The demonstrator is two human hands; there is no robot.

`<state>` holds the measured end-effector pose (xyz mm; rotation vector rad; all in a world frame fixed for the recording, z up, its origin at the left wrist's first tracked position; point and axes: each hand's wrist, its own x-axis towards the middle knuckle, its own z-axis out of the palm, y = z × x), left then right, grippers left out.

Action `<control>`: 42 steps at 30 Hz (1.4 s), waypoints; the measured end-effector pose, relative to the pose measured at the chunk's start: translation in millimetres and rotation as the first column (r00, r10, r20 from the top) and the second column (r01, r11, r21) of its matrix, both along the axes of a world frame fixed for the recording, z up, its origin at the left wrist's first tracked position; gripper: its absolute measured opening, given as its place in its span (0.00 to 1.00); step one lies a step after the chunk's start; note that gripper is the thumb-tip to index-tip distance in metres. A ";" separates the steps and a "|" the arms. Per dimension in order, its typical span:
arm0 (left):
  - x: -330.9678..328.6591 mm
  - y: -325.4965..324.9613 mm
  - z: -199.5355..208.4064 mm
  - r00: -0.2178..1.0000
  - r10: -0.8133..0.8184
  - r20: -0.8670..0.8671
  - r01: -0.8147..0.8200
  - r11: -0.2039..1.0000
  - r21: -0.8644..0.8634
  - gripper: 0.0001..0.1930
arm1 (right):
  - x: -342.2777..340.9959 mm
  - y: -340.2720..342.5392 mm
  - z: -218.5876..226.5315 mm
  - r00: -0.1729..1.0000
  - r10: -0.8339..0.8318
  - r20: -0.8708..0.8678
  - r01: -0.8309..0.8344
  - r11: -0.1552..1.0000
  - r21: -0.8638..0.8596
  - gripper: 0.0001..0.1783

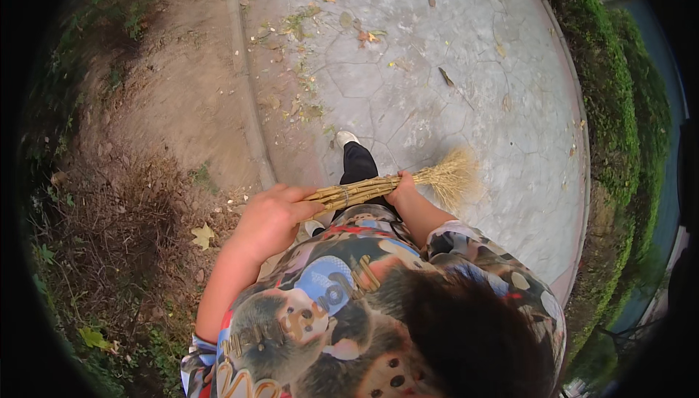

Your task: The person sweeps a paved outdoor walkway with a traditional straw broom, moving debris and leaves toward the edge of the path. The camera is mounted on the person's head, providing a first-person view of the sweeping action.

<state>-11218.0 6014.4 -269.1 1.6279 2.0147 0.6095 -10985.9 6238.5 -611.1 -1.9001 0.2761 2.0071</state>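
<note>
A straw broom (357,193) made of bound stalks lies crosswise in front of my waist. Its handle end is at the left and its bushy bristles (451,178) fan out to the right, above the paving. My left hand (271,212) is closed round the handle end. Farther right, my right hand (400,188) grips the stalks just short of the bristles. A thin tie binds the stalks between the two hands. Below the broom show my dark trouser leg (358,163) and a white shoe (346,138) on the path.
Grey cracked paving (408,56) stretches ahead, with scattered dry leaves (368,36) and a dark twig-like piece (445,76). A low kerb (247,85) divides it from bare soil (167,107) at left. Dry brush (124,216) stands near left; a green hedge (611,100) borders the right.
</note>
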 end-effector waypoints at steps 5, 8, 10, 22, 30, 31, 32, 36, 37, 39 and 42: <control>-39.1 44.6 45.2 0.929 0.278 -0.244 -0.291 0.956 -0.020 0.18 | -179.7 34.8 -23.2 0.957 0.251 -0.143 -0.252 0.968 0.013 0.16; -42.5 55.5 68.0 0.795 0.470 -0.384 -0.537 0.840 -0.083 0.20 | -314.2 29.6 -0.7 0.859 0.406 -0.313 -0.396 0.913 0.099 0.12; -38.0 60.2 76.9 0.677 0.599 -0.427 -0.690 0.718 -0.087 0.21 | -374.1 41.5 32.1 0.728 0.627 -0.278 -0.572 0.779 0.257 0.12; -79.6 98.2 70.7 0.758 0.651 -0.037 -0.641 0.733 -0.228 0.22 | -250.3 171.1 104.9 0.806 0.588 0.073 -0.563 0.721 0.404 0.35; 10.5 320.7 -47.2 0.978 -0.106 0.179 0.132 0.982 -0.137 0.19 | 92.5 222.1 27.9 0.970 -0.241 0.036 0.219 0.926 0.307 0.14; 38.6 345.3 -58.9 0.948 -0.225 0.226 0.249 0.964 -0.088 0.19 | 132.3 219.3 20.3 0.932 -0.337 0.135 0.292 0.917 0.270 0.14; 67.6 366.4 -69.1 0.920 -0.306 0.244 0.324 0.945 -0.038 0.19 | 168.3 219.8 12.2 0.887 -0.420 0.192 0.368 0.894 0.255 0.15; 159.9 416.0 -87.8 0.726 -0.652 0.218 0.656 0.752 0.068 0.14 | 269.7 210.8 -5.6 0.726 -0.664 0.180 0.626 0.746 0.225 0.15; 170.1 421.3 -86.7 0.706 -0.679 0.199 0.685 0.727 0.049 0.14 | 276.9 215.2 -11.5 0.672 -0.696 0.253 0.670 0.717 0.193 0.15; 172.7 424.0 -78.0 0.734 -0.668 0.122 0.669 0.742 0.034 0.16 | 268.5 228.0 -23.9 0.700 -0.699 0.145 0.681 0.715 0.160 0.15; 143.9 403.7 -49.2 0.854 -0.521 -0.012 0.521 0.854 -0.017 0.18 | 209.9 252.9 -36.3 0.787 -0.615 0.038 0.610 0.787 0.090 0.15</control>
